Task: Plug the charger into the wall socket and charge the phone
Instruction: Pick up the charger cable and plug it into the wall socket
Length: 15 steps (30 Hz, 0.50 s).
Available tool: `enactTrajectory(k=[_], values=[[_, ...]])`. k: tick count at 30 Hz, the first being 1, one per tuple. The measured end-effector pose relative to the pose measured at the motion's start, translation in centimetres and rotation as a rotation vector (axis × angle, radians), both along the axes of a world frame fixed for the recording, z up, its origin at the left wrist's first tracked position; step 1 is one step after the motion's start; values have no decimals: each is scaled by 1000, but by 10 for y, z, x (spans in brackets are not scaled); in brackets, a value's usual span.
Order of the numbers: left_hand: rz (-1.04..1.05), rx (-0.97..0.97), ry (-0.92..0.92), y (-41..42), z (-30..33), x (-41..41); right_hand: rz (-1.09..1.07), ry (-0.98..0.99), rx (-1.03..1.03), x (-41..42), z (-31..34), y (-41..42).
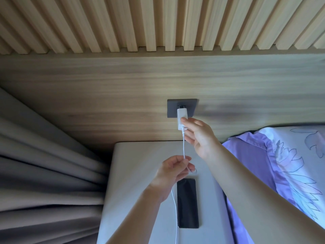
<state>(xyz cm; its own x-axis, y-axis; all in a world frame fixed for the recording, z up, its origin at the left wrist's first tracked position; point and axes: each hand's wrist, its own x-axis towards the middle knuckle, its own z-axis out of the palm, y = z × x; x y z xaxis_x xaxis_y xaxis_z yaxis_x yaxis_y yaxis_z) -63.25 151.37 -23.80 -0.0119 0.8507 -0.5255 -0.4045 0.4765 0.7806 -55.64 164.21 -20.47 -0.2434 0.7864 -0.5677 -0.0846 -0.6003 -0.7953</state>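
Observation:
A white charger (pixel 180 117) sits with its prongs at the dark grey wall socket (pixel 191 108) on the wood panel. My right hand (pixel 199 136) grips the charger's lower end from the right. A white cable (pixel 184 147) hangs from the charger down to my left hand (pixel 173 170), which pinches it above the bedside table. The cable runs on under my left wrist toward the table's front edge. A black phone (pixel 187 203) lies screen up on the table, just right of my left forearm. No cable is in the phone.
The white bedside table (pixel 133 173) stands below the socket. Grey curtains (pixel 45 169) hang at the left. A bed with a purple flowered pillow (pixel 284 166) lies close on the right. Wooden slats (pixel 158 23) cover the wall above.

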Motion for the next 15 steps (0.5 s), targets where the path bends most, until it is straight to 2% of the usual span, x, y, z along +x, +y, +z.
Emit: enactTrajectory(k=[6, 15], values=[[62, -32, -76, -10, -2, -4, -22, 15, -6, -3, -1, -4], [48, -19, -71, -15, -2, -5, -40, 9, -2, -2, -3, -12]])
